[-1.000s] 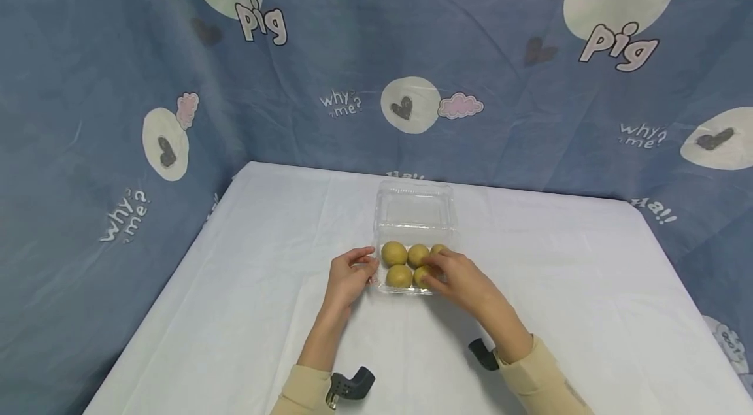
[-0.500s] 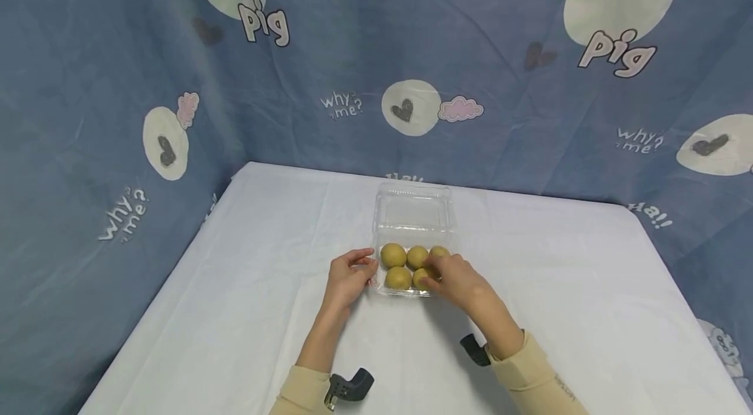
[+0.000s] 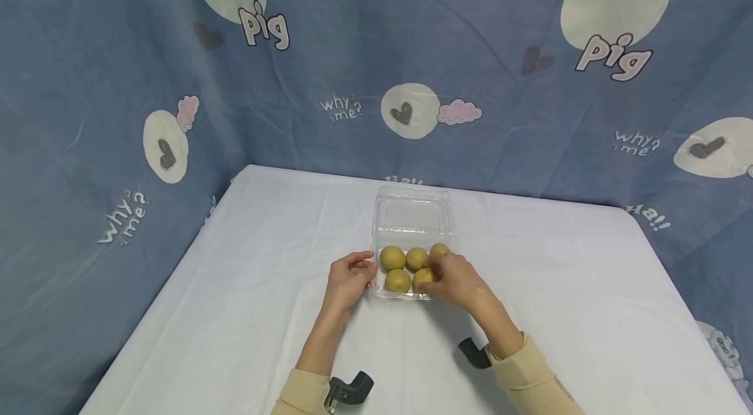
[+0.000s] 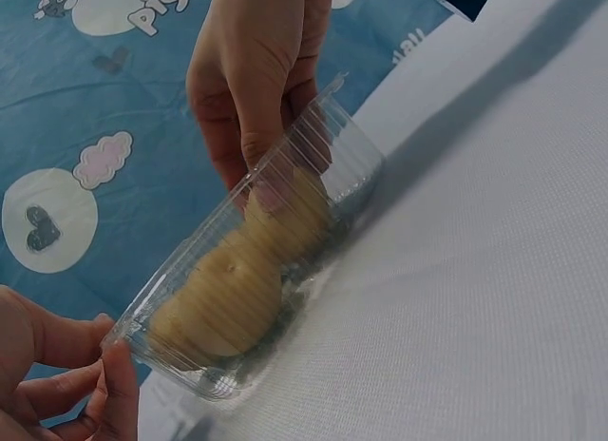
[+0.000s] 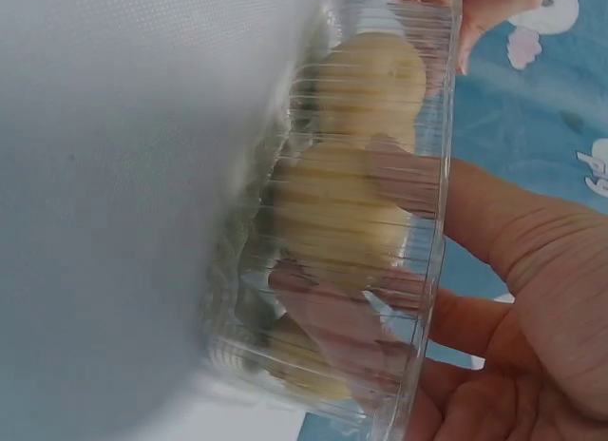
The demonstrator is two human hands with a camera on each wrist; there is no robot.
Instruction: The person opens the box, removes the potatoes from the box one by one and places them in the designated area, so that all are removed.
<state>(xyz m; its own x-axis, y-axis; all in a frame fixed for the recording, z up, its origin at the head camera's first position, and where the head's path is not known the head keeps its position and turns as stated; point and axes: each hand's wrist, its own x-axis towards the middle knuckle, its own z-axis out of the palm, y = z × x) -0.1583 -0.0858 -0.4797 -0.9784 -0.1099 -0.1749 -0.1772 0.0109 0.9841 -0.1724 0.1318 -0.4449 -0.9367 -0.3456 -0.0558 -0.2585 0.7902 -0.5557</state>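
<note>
A clear plastic clamshell box (image 3: 414,295) lies on the white cloth with its lid (image 3: 414,211) folded back. Several round yellow fruits sit in it in two rows. My left hand (image 3: 347,281) pinches the box's left rim between thumb and fingers, as the left wrist view shows. Reaching in from the right, my right hand (image 3: 461,281) holds the front right fruit (image 5: 337,208) between thumb and fingers, inside the wall. Another fruit (image 3: 439,249) at the back right shows beyond the knuckles. The front left fruit (image 3: 398,281) is untouched.
A white cloth (image 3: 247,284) covers the table around the box. Behind it hangs a blue printed curtain (image 3: 329,29). Dark wrist mounts (image 3: 351,389) stick out from both beige sleeves, low over the cloth.
My right hand and forearm have shifted slightly left, baring more of the back right fruit. The left hand keeps its place at the rim.
</note>
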